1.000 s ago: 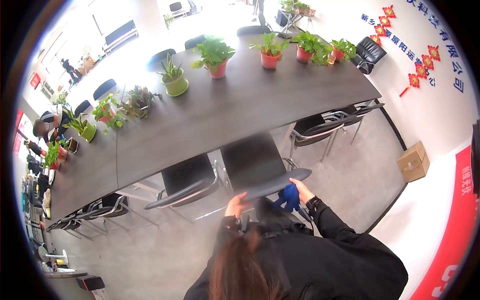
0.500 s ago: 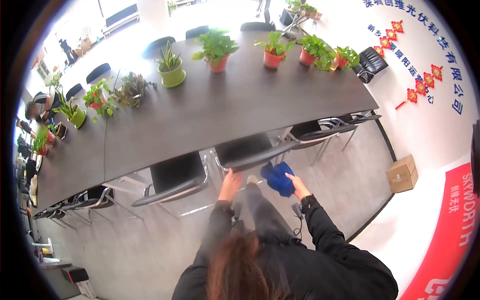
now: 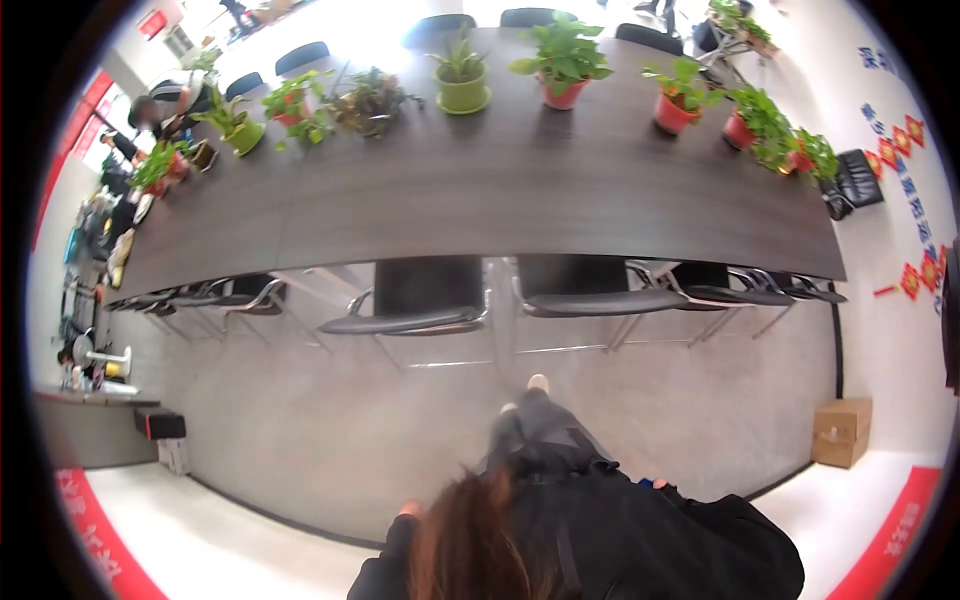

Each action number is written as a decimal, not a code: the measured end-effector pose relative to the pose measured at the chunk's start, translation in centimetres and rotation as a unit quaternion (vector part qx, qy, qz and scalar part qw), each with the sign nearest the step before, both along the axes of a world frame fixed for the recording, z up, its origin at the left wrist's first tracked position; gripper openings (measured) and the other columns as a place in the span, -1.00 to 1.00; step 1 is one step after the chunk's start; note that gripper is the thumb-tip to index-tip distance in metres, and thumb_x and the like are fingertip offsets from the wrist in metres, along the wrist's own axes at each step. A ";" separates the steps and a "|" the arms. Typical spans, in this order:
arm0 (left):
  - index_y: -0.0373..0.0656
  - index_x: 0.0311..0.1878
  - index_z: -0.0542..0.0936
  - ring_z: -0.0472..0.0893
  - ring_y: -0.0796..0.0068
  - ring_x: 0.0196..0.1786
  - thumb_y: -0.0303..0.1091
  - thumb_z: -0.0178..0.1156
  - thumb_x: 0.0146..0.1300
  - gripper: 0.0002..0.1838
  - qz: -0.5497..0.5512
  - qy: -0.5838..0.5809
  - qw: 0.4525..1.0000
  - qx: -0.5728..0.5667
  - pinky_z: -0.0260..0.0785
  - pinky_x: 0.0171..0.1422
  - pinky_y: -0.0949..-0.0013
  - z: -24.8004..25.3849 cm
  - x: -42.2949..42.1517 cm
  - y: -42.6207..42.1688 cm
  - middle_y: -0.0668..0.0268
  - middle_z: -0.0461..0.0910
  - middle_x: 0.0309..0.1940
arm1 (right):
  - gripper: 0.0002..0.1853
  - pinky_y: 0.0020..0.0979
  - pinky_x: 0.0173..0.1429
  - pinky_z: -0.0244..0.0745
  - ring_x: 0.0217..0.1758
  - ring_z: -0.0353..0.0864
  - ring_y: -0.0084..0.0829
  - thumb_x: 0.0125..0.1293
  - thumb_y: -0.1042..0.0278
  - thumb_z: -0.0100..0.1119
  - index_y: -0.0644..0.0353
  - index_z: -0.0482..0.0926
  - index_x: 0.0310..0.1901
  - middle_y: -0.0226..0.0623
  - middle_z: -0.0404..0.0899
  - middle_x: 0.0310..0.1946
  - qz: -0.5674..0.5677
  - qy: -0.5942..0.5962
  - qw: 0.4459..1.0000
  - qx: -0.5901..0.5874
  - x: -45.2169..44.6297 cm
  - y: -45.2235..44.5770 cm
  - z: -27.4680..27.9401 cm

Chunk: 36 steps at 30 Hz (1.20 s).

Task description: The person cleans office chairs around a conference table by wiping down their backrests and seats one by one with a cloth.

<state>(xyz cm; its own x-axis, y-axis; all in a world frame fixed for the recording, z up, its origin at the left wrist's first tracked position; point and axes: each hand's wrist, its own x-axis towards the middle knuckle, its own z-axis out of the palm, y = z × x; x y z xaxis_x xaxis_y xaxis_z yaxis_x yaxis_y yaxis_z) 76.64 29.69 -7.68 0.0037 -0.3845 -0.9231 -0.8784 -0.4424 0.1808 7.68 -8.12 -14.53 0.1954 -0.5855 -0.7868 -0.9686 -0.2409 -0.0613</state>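
Observation:
Low at my right side, my right hand shows only a few fingertips past the black sleeve. A small bit of blue cloth sticks out against those fingers; the rest of it is hidden by my jacket. My left hand hangs by my left side, mostly covered by my hair and sleeve, so its fingers cannot be made out. In front of me stand black chairs with metal frames, pushed in at the long dark table. Neither hand touches the table or the chairs.
Several potted plants, among them one in a green pot, line the table's far part. A cardboard box sits on the floor at right. At far left a person leans near the table. Grey floor lies between me and the chairs.
Both hands have dropped from in front of me to my sides, the right one taking the blue cloth along. The view has turned left, and I stand farther back from the chairs.

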 end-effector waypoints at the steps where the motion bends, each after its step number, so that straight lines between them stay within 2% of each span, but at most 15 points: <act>1: -0.11 0.19 0.52 0.54 0.00 0.14 -0.23 0.09 0.28 -0.58 0.070 -0.029 0.997 0.023 0.38 0.24 0.07 -0.4 -0.2 1.2 0.00 0.55 0.10 | -0.61 -0.12 -0.19 0.53 -0.30 0.67 -0.15 0.06 0.03 0.19 0.22 0.68 -0.29 0.00 0.68 -0.33 0.039 -0.015 0.999 0.004 1.5 -1.9 -1.8; 4: -0.19 0.23 0.44 0.49 -0.02 0.18 -0.28 0.17 0.18 -0.47 0.315 -0.139 0.938 -0.051 0.33 0.29 0.06 0.8 -0.8 -1.6 -0.05 0.53 0.09 | -0.59 -0.11 -0.14 0.55 -0.25 0.69 -0.09 0.04 0.07 0.18 0.27 0.67 -0.23 0.01 0.68 -0.32 0.206 -0.152 0.964 -0.079 9.0 -10.7 -8.1; 5: -0.22 0.25 0.42 0.47 -0.02 0.20 -0.29 0.20 0.14 -0.43 0.389 -0.176 0.897 -0.114 0.32 0.30 0.06 1.6 -0.4 -3.8 -0.06 0.52 0.08 | -0.53 -0.13 0.06 0.49 0.01 0.61 0.05 0.08 0.04 0.16 0.25 0.64 -0.10 0.02 0.65 -0.13 -0.216 -0.096 0.972 0.014 19.7 -13.1 0.0; 6: -0.25 0.26 0.39 0.46 -0.03 0.21 -0.31 0.23 0.11 -0.39 0.436 -0.204 0.858 -0.182 0.30 0.31 0.06 2.6 0.3 -6.5 -0.07 0.52 0.08 | -0.53 -0.18 0.07 0.48 0.02 0.61 0.00 0.10 0.06 0.16 0.27 0.63 -0.08 0.08 0.65 -0.15 -0.173 -0.177 0.968 0.028 26.9 -15.1 6.5; 7: -0.28 0.28 0.37 0.44 -0.03 0.22 -0.33 0.25 0.07 -0.35 0.457 -0.233 0.820 -0.253 0.29 0.33 0.06 4.1 1.4 -9.8 -0.09 0.51 0.07 | -0.59 -0.26 -0.23 0.48 -0.34 0.66 -0.29 0.17 0.10 0.16 0.28 0.62 -0.09 -0.16 0.69 -0.34 -0.104 -0.310 0.944 0.051 31.9 -16.9 8.7; 8: -0.32 0.35 0.26 0.33 -0.14 0.31 -0.36 0.27 0.06 -0.25 0.488 -0.194 0.819 -0.230 0.20 0.42 0.04 7.8 4.0 -14.1 -0.21 0.41 0.16 | -0.61 -0.29 -0.22 0.49 -0.34 0.64 -0.37 0.21 0.14 0.16 0.29 0.60 -0.07 -0.22 0.68 -0.35 -0.071 -0.390 0.918 0.026 36.3 -18.3 8.0; 10: -0.26 0.41 0.14 0.24 -0.26 0.34 -0.49 0.25 0.03 -0.17 0.436 -0.248 0.773 -0.388 0.16 0.42 -0.02 14.2 7.1 -21.0 -0.27 0.20 0.29 | -0.63 -0.27 0.00 0.48 -0.03 0.62 -0.04 0.26 0.27 0.16 0.22 0.54 0.07 0.03 0.62 -0.10 -0.019 -0.526 0.850 -0.033 47.1 -19.2 21.3; 12: -0.14 0.44 0.12 0.18 -0.23 0.40 -0.51 0.26 0.00 -0.13 0.323 -0.333 0.718 -0.519 0.10 0.45 -0.03 17.3 11.7 -25.5 -0.23 0.12 0.34 | -0.64 -0.22 -0.04 0.47 -0.05 0.58 0.00 0.27 0.35 0.17 0.19 0.53 0.10 -0.01 0.60 -0.13 0.028 -0.608 0.770 -0.189 54.7 -19.1 28.2; 15: -0.10 0.44 0.13 0.16 -0.16 0.43 -0.49 0.25 -0.03 -0.11 0.290 -0.333 0.682 -0.583 0.04 0.48 -0.06 23.7 17.3 -30.9 -0.16 0.10 0.39 | -0.60 -0.16 -0.07 0.46 -0.11 0.55 0.01 0.25 0.38 0.19 0.13 0.50 0.14 -0.06 0.55 -0.17 0.069 -0.600 0.749 -0.271 62.7 -18.4 33.2; 18: -0.05 0.39 0.27 0.18 0.01 0.45 -0.41 0.26 -0.08 -0.17 0.172 -0.392 0.767 -0.478 -0.02 0.49 -0.18 22.2 23.5 -33.0 0.03 0.21 0.37 | -0.56 -0.17 -0.06 0.45 -0.13 0.51 -0.03 0.24 0.37 0.20 0.08 0.47 0.18 -0.10 0.49 -0.20 0.161 -0.577 0.727 -0.336 69.0 -16.7 32.3; 20: 0.02 0.20 0.49 0.33 0.23 0.36 -0.38 0.26 -0.07 -0.37 0.108 -0.334 0.840 -0.413 -0.03 0.47 -0.24 17.9 27.3 -32.9 0.23 0.47 0.18 | -0.51 -0.15 0.05 0.40 -0.05 0.47 -0.05 0.20 0.21 0.27 0.05 0.47 0.18 -0.10 0.46 -0.14 0.190 -0.525 0.789 -0.258 72.6 -14.5 28.3; 22: 0.11 -0.04 0.64 0.57 0.28 0.07 -0.39 0.24 -0.04 -0.60 0.085 -0.312 0.833 -0.448 0.19 0.35 -0.07 16.7 29.1 -33.3 0.31 0.65 -0.14 | -0.35 -0.10 0.16 0.31 0.05 0.41 -0.07 0.05 -0.03 0.38 0.01 0.47 0.18 -0.11 0.43 -0.09 0.235 -0.499 0.770 -0.320 74.1 -11.4 25.3; 25: 0.01 -0.25 0.65 0.66 0.18 -0.13 -0.38 0.15 0.12 -0.85 0.064 -0.281 0.834 -0.470 0.35 0.07 0.09 14.8 30.8 -33.8 0.25 0.68 -0.31 | -0.18 -0.12 0.18 0.29 0.11 0.38 -0.10 -0.19 -0.17 0.49 -0.09 0.47 0.18 -0.14 0.40 -0.02 0.219 -0.372 0.845 -0.316 76.5 -10.1 26.2; 29: 0.00 -0.28 0.64 0.67 0.18 -0.14 -0.35 0.15 0.15 -0.89 0.032 -0.251 0.837 -0.486 0.39 0.03 0.10 16.3 31.0 -33.4 0.24 0.69 -0.31 | -0.68 -0.13 0.09 0.35 0.06 0.44 -0.18 0.11 0.33 0.20 -0.12 0.59 -0.04 -0.22 0.46 -0.08 0.233 -0.248 0.865 -0.368 79.0 -9.9 23.7; 36: -0.04 -0.26 0.65 0.67 0.12 -0.13 -0.36 0.19 0.13 -0.88 0.025 -0.200 0.857 -0.475 0.42 0.04 0.03 16.0 31.4 -32.0 0.19 0.69 -0.29 | -0.81 -0.05 0.15 0.30 0.08 0.45 -0.17 0.20 0.27 0.12 -0.02 0.65 -0.18 -0.20 0.51 -0.09 0.205 -0.195 0.870 -0.405 79.8 -6.1 24.1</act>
